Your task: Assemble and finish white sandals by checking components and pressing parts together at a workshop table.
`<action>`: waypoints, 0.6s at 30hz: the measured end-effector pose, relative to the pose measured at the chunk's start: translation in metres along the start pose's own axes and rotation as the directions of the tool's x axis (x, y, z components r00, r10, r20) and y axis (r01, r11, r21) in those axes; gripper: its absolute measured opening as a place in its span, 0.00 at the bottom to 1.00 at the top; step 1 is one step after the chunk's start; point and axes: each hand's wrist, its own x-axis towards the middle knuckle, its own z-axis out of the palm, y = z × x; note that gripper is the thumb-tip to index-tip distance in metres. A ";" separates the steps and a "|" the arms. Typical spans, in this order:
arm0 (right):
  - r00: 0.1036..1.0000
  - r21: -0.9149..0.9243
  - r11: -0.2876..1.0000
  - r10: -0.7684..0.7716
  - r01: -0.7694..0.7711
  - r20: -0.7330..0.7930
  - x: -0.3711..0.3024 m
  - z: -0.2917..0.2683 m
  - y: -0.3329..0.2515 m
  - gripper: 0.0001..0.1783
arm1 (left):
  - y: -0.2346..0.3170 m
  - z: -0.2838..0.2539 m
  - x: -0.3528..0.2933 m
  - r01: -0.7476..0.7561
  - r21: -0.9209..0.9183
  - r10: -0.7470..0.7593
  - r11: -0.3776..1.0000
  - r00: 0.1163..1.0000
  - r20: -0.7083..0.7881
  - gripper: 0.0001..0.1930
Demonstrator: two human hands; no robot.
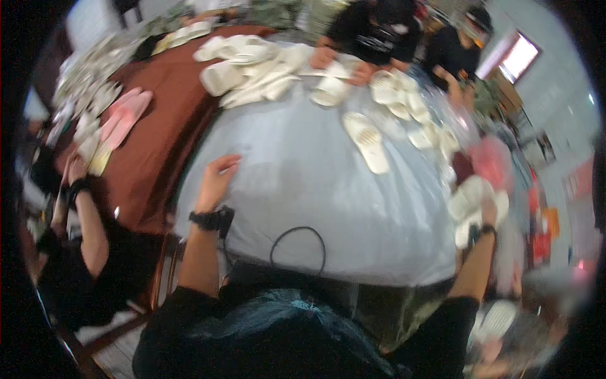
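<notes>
My left hand (216, 182) hovers over the grey-covered table, with its fingers loosely bent, a little apart, and nothing in them. At the table's right edge, my right hand (489, 210) grips cream-white slide slippers (470, 197); blur hides exactly how the fingers lie on them. A single white slipper (368, 144) rests on the table ahead, toward the right. Both my wrists carry dark bands.
White slippers (246, 72) are heaped at the far left of the grey cover (284, 164). Several more (401, 95) lie far right beside clear plastic. Pink slippers (126, 117) sit on a brown-covered table (167, 126). Co-workers work opposite and at left. A black cable (300, 228) loops near me.
</notes>
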 end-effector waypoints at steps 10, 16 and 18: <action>0.988 0.363 0.932 0.056 0.000 -0.144 -0.113 -0.038 -0.219 0.23 | -0.012 -0.054 0.134 0.162 -0.338 -0.299 0.927 0.865 -0.403 0.27; 0.988 0.682 0.724 0.152 -0.100 -0.016 -0.209 -0.049 -0.269 0.20 | -0.008 -0.038 0.225 0.303 -0.530 -0.555 0.792 0.719 -0.418 0.24; 0.988 0.651 0.745 0.139 -0.146 0.063 -0.233 -0.056 -0.288 0.19 | -0.023 -0.039 0.248 0.272 -0.552 -0.551 0.788 0.711 -0.437 0.24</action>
